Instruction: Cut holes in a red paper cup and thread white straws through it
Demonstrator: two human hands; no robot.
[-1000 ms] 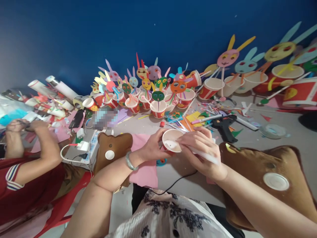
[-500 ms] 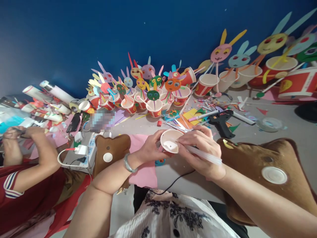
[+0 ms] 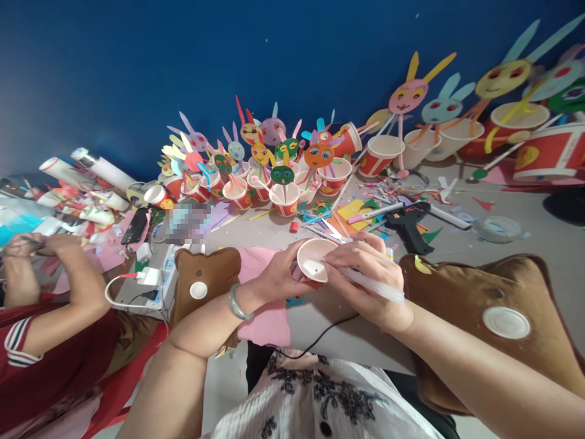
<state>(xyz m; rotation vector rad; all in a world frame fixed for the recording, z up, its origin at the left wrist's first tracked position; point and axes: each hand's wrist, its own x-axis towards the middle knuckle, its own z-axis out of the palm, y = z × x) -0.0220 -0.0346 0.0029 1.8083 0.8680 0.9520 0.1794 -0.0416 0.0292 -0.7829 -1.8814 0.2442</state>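
My left hand (image 3: 280,271) is wrapped around a small paper cup (image 3: 311,253), which tilts so that its white inside faces me. A small dark mark shows near the cup's bottom. In my right hand (image 3: 372,274) is a white, translucent pen (image 3: 377,286), pinched between thumb and fingers. Its tip is hidden by my fingers at the cup's right rim. Just behind the cup lie open scissors (image 3: 334,231). Under my left forearm spreads a sheet of pink paper (image 3: 265,323), and a blue cut-out (image 3: 296,299) peeks out below the cup.
Several paper cups with paper rabbit faces (image 3: 284,198) line the wall. A black glue gun (image 3: 409,228), paper scraps and a tape roll (image 3: 498,228) lie right of centre. Brown plush warmers (image 3: 457,317) flank me. At left are a power strip (image 3: 167,283) and another person's arms (image 3: 77,292).
My right hand and the pen have shifted very slightly left. The cup has barely moved and stays in my left hand.
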